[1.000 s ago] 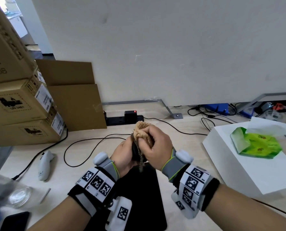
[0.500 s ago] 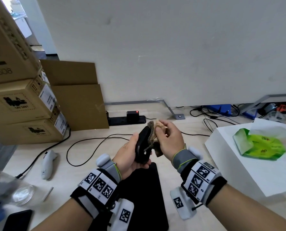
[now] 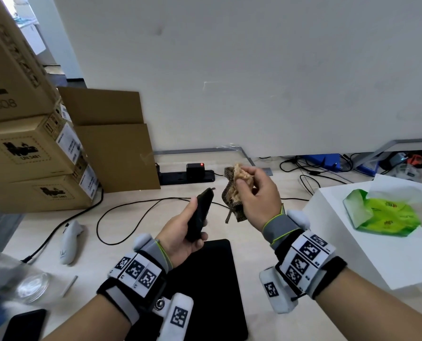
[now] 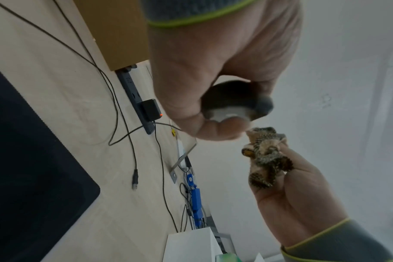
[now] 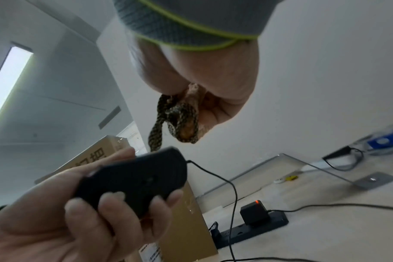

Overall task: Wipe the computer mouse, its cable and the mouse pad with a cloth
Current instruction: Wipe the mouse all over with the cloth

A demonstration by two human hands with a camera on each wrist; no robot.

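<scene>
My left hand [image 3: 180,238] grips the black computer mouse [image 3: 200,214] [image 5: 132,179] above the desk, turned on its side. The mouse's rear end [image 4: 236,104] shows between my fingers in the left wrist view. Its thin black cable [image 3: 131,205] [image 5: 232,198] runs from the nose down and loops over the desk. My right hand [image 3: 256,200] holds a bunched tan and speckled brown cloth [image 3: 237,190] [image 4: 265,156] [image 5: 180,120], a short gap to the right of the mouse. The black mouse pad [image 3: 210,291] [image 4: 29,159] lies flat under my wrists.
Stacked cardboard boxes [image 3: 30,148] fill the left. A black power strip with a plugged adapter [image 3: 195,171] lies by the wall. A white box [image 3: 377,242] with a green tissue pack [image 3: 382,212] stands at right. A white device [image 3: 69,239], a glass [image 3: 32,286] and a phone [image 3: 25,326] lie at left.
The right hand has drawn the cloth off the mouse and up to the right, opening a gap. The left hand has tilted the mouse and keeps hold of it.
</scene>
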